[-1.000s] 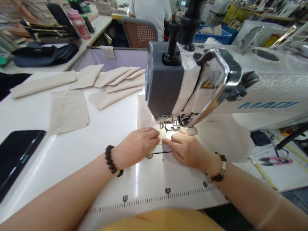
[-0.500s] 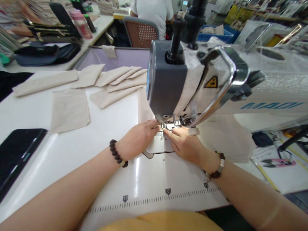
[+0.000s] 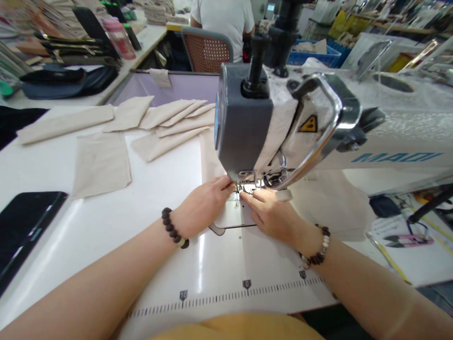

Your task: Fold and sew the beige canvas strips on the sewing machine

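Both hands are at the needle area of a white and grey sewing machine (image 3: 244, 108). My left hand (image 3: 205, 203) is left of the presser foot (image 3: 247, 187), its fingers pressed together on the edge of a beige fabric piece (image 3: 209, 158). Just right of the foot, my right hand (image 3: 274, 210) rests with its index finger stretched toward the needle and the other fingers slightly apart. More beige fabric (image 3: 329, 203) lies under the machine arm, right of that hand. The fabric right at the needle is mostly hidden by fingers and foot.
Folded beige pieces (image 3: 177, 118) lie behind on the left, with a square beige piece (image 3: 101, 165) nearer. A black phone (image 3: 28, 231) is at the left edge. Pink-handled thread snips (image 3: 410, 241) lie on the right. A person (image 3: 222, 23) in white sits ahead.
The view shifts very slightly. Both hands keep nearly the same place at the presser foot. A shiny metal part now shows in the slot of the machine head.
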Tool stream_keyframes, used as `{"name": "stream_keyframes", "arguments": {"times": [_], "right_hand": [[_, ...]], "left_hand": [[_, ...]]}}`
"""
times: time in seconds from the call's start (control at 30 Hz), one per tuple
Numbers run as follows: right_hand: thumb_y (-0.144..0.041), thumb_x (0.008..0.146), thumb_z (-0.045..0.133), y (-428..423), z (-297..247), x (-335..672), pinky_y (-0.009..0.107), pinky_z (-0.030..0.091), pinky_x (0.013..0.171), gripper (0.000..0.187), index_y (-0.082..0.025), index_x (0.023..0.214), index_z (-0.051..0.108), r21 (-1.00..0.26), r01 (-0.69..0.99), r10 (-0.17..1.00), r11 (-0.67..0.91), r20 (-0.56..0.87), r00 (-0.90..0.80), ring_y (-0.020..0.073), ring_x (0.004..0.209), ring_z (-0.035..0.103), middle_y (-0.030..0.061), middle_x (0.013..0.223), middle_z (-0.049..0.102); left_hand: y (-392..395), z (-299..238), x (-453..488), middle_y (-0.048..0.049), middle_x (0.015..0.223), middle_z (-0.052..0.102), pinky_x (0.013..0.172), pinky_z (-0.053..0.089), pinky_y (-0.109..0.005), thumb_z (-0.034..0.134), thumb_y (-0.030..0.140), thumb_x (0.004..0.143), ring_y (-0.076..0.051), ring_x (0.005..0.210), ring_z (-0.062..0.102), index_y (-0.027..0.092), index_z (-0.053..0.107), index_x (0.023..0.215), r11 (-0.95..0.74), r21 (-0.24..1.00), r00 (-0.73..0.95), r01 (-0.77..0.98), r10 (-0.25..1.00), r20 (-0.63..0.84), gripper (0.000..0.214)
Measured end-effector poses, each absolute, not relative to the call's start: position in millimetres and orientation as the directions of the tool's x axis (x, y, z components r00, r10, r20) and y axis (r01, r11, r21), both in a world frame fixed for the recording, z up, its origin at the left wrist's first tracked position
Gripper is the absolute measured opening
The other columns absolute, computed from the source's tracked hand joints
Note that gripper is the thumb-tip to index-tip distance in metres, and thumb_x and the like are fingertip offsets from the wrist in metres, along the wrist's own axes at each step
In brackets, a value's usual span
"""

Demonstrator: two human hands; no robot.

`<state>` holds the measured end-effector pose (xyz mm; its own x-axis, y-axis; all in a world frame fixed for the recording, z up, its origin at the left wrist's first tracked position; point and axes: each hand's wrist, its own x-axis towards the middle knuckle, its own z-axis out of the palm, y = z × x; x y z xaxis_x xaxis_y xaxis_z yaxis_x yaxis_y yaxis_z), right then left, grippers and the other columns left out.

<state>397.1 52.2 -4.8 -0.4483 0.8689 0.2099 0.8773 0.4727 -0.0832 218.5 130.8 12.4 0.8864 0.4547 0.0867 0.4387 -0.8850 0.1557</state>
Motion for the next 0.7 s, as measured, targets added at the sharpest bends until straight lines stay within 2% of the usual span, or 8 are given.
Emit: {"name": "stream_keyframes", "arguments": {"times": [0.17, 0.3, 0.4, 0.53, 0.7], "right_hand": [[-0.009, 0.078, 0.041, 52, -4, 397, 0.031, 0.036, 0.071, 0.035, -0.010, 0.109, 0.057, -0.077, 0.876, 0.866, 0.476, 0.216, -0.451, 0.0189, 0.073, 0.049, 0.0077, 0.080, 0.058], [-0.010, 0.082, 0.040, 50, 1, 400, 0.028, 0.035, 0.068, 0.034, -0.010, 0.111, 0.056, -0.073, 0.841, 0.828, 0.536, 0.240, -0.507, 0.0175, 0.070, 0.049, 0.0059, 0.075, 0.057], [-0.012, 0.085, 0.040, 50, 4, 402, 0.027, 0.034, 0.065, 0.030, -0.014, 0.109, 0.058, -0.082, 0.823, 0.813, 0.562, 0.239, -0.531, 0.0168, 0.067, 0.048, 0.0035, 0.071, 0.054], [-0.010, 0.083, 0.040, 50, 4, 403, 0.028, 0.034, 0.066, 0.029, -0.015, 0.105, 0.060, -0.115, 0.821, 0.816, 0.559, 0.251, -0.520, 0.0167, 0.067, 0.047, 0.0030, 0.069, 0.053], [-0.011, 0.084, 0.038, 51, 3, 403, 0.030, 0.033, 0.065, 0.031, -0.013, 0.104, 0.060, -0.122, 0.822, 0.817, 0.557, 0.259, -0.515, 0.0171, 0.065, 0.046, 0.0031, 0.068, 0.052]], "left_hand": [[124, 22, 218, -0.0070, 0.095, 0.059, 0.082, 0.046, -0.029, 0.042, 0.015, 0.091, -0.018, 0.091, 0.056, 0.012, 0.060, 0.097, -0.869, 0.087, 0.868, 0.487, 0.493, 0.063, 0.018], [107, 35, 219, -0.0086, 0.087, 0.059, 0.065, 0.046, -0.031, 0.047, 0.031, 0.091, -0.021, 0.079, 0.056, 0.011, 0.062, 0.088, -0.858, 0.009, 0.855, 0.513, 0.511, -0.086, 0.025], [96, 37, 219, -0.0094, 0.084, 0.059, 0.064, 0.045, -0.032, 0.049, 0.035, 0.090, -0.022, 0.078, 0.054, 0.009, 0.063, 0.085, -0.893, -0.020, 0.886, 0.450, 0.449, -0.115, 0.030], [94, 35, 218, -0.0072, 0.078, 0.059, 0.068, 0.042, -0.032, 0.053, 0.033, 0.088, -0.022, 0.080, 0.052, 0.012, 0.063, 0.080, -0.942, -0.072, 0.943, 0.327, 0.331, -0.040, 0.024], [96, 34, 216, -0.0059, 0.083, 0.059, 0.070, 0.042, -0.029, 0.056, 0.031, 0.087, -0.019, 0.081, 0.052, 0.012, 0.061, 0.082, -0.956, 0.009, 0.954, 0.294, 0.293, -0.072, 0.020]]}}
